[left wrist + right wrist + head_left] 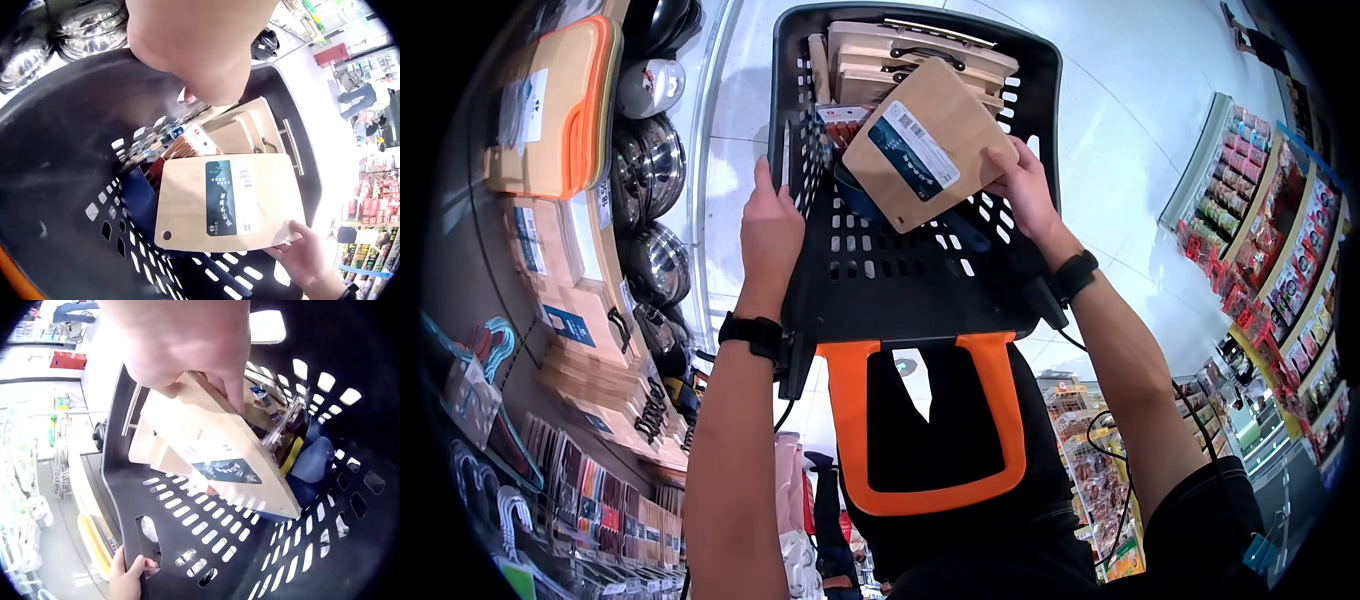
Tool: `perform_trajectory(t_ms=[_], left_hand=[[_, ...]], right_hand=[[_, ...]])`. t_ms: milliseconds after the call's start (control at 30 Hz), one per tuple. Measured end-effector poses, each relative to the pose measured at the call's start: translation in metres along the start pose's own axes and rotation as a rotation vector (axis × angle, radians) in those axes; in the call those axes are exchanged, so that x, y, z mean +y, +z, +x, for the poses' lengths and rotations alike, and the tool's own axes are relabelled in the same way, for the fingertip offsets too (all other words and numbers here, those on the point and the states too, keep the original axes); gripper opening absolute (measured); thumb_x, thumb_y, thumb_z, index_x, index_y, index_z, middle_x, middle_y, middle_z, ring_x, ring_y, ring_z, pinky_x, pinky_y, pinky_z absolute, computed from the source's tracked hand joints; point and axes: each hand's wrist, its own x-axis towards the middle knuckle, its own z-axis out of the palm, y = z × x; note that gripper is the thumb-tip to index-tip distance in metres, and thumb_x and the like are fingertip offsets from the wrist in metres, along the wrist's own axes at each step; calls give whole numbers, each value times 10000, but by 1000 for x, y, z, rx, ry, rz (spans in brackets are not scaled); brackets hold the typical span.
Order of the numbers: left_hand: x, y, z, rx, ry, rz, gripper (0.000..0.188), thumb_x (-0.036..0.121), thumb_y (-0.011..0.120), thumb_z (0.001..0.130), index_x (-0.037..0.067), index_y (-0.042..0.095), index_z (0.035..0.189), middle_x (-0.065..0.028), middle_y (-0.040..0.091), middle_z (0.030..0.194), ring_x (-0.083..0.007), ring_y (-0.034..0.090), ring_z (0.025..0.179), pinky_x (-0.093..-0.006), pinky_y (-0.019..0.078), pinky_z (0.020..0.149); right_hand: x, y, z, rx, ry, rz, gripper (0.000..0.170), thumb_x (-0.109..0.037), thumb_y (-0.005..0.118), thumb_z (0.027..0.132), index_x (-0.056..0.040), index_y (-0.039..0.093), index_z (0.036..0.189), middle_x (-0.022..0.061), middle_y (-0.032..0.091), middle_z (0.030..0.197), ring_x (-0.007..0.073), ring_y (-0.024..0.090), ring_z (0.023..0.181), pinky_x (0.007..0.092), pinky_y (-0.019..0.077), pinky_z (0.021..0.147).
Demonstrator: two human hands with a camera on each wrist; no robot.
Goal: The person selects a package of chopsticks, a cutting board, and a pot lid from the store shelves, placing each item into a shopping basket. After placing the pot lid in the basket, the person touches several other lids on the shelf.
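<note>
A black shopping basket (900, 305) with slotted walls and an orange handle (930, 503) is in front of me. My left hand (772, 230) grips its left rim, fingers curled into a slot in the right wrist view. My right hand (1022, 190) pinches one edge of a light wooden cutting board (945, 95), tilted over the basket. The board carries a dark blue and white label and has a small hole at one corner. Beneath and behind it lie wooden boards (860, 52) with dark handles, a red-and-white package (197, 139) and a blue item (139, 197), partly covered.
On the left, shelves hold an orange-rimmed cutting board (540, 110), shiny metal lids (662, 265) and stacked wooden boards (615, 385). Pale tiled floor (1115, 130) extends to the right, toward racks of packaged goods (1250, 190). Another person (365, 97) stands farther off.
</note>
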Motion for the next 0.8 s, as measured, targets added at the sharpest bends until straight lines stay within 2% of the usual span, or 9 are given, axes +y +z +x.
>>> perform_trajectory(t_ms=[67, 267, 367, 400, 500, 633, 800], left_hand=[[2, 0, 0, 2, 6, 17, 469, 91, 504, 909, -6, 383, 1352, -298, 630, 846, -457, 630, 798, -486, 497, 701], [10, -4, -1, -33, -59, -18, 469, 68, 509, 899, 17, 388, 1350, -292, 623, 918, -462, 607, 853, -492, 486, 735], [7, -2, -1, -28, -45, -24, 467, 66, 508, 899, 17, 388, 1348, -294, 623, 913, -466, 608, 843, -494, 488, 729], [6, -2, -2, -24, -40, -19, 467, 66, 508, 899, 16, 388, 1347, -294, 623, 914, -465, 609, 844, -494, 488, 730], [8, -3, -1, -17, -32, -6, 469, 68, 508, 899, 16, 385, 1349, -294, 623, 915, -464, 609, 848, -493, 487, 732], [8, -4, 0, -51, -77, -3, 472, 75, 504, 904, 17, 378, 1355, -295, 623, 922, -461, 610, 860, -493, 485, 745], [10, -8, 0, -77, -83, 5, 462, 93, 495, 913, 17, 378, 1354, -290, 626, 935, -456, 612, 877, -487, 487, 760]], right_hand=[[7, -4, 7, 23, 13, -2, 277, -272, 537, 966, -53, 542, 1135, 73, 612, 1039, 167, 615, 916, 331, 526, 772], [12, 6, 17, 77, 7, 102, 287, -351, 551, 965, -67, 587, 989, 41, 620, 941, 141, 612, 830, 312, 521, 727], [31, 0, 27, 35, 10, 68, 311, -360, 515, 982, -61, 571, 1046, 49, 630, 971, 171, 645, 867, 320, 529, 769], [29, 3, 25, 38, 27, 43, 288, -356, 518, 983, -77, 584, 1018, 21, 627, 916, 145, 635, 809, 304, 523, 749], [24, 12, 14, 51, -7, 4, 253, -318, 537, 978, -74, 603, 978, 8, 599, 882, 104, 567, 759, 273, 488, 667], [15, 17, 4, 63, -99, -19, 232, -285, 524, 988, -71, 613, 1009, -9, 595, 874, 86, 557, 766, 255, 483, 656], [-16, -5, -15, 80, -138, 43, 260, -288, 508, 995, -57, 611, 1058, 10, 626, 936, 95, 605, 835, 283, 523, 747]])
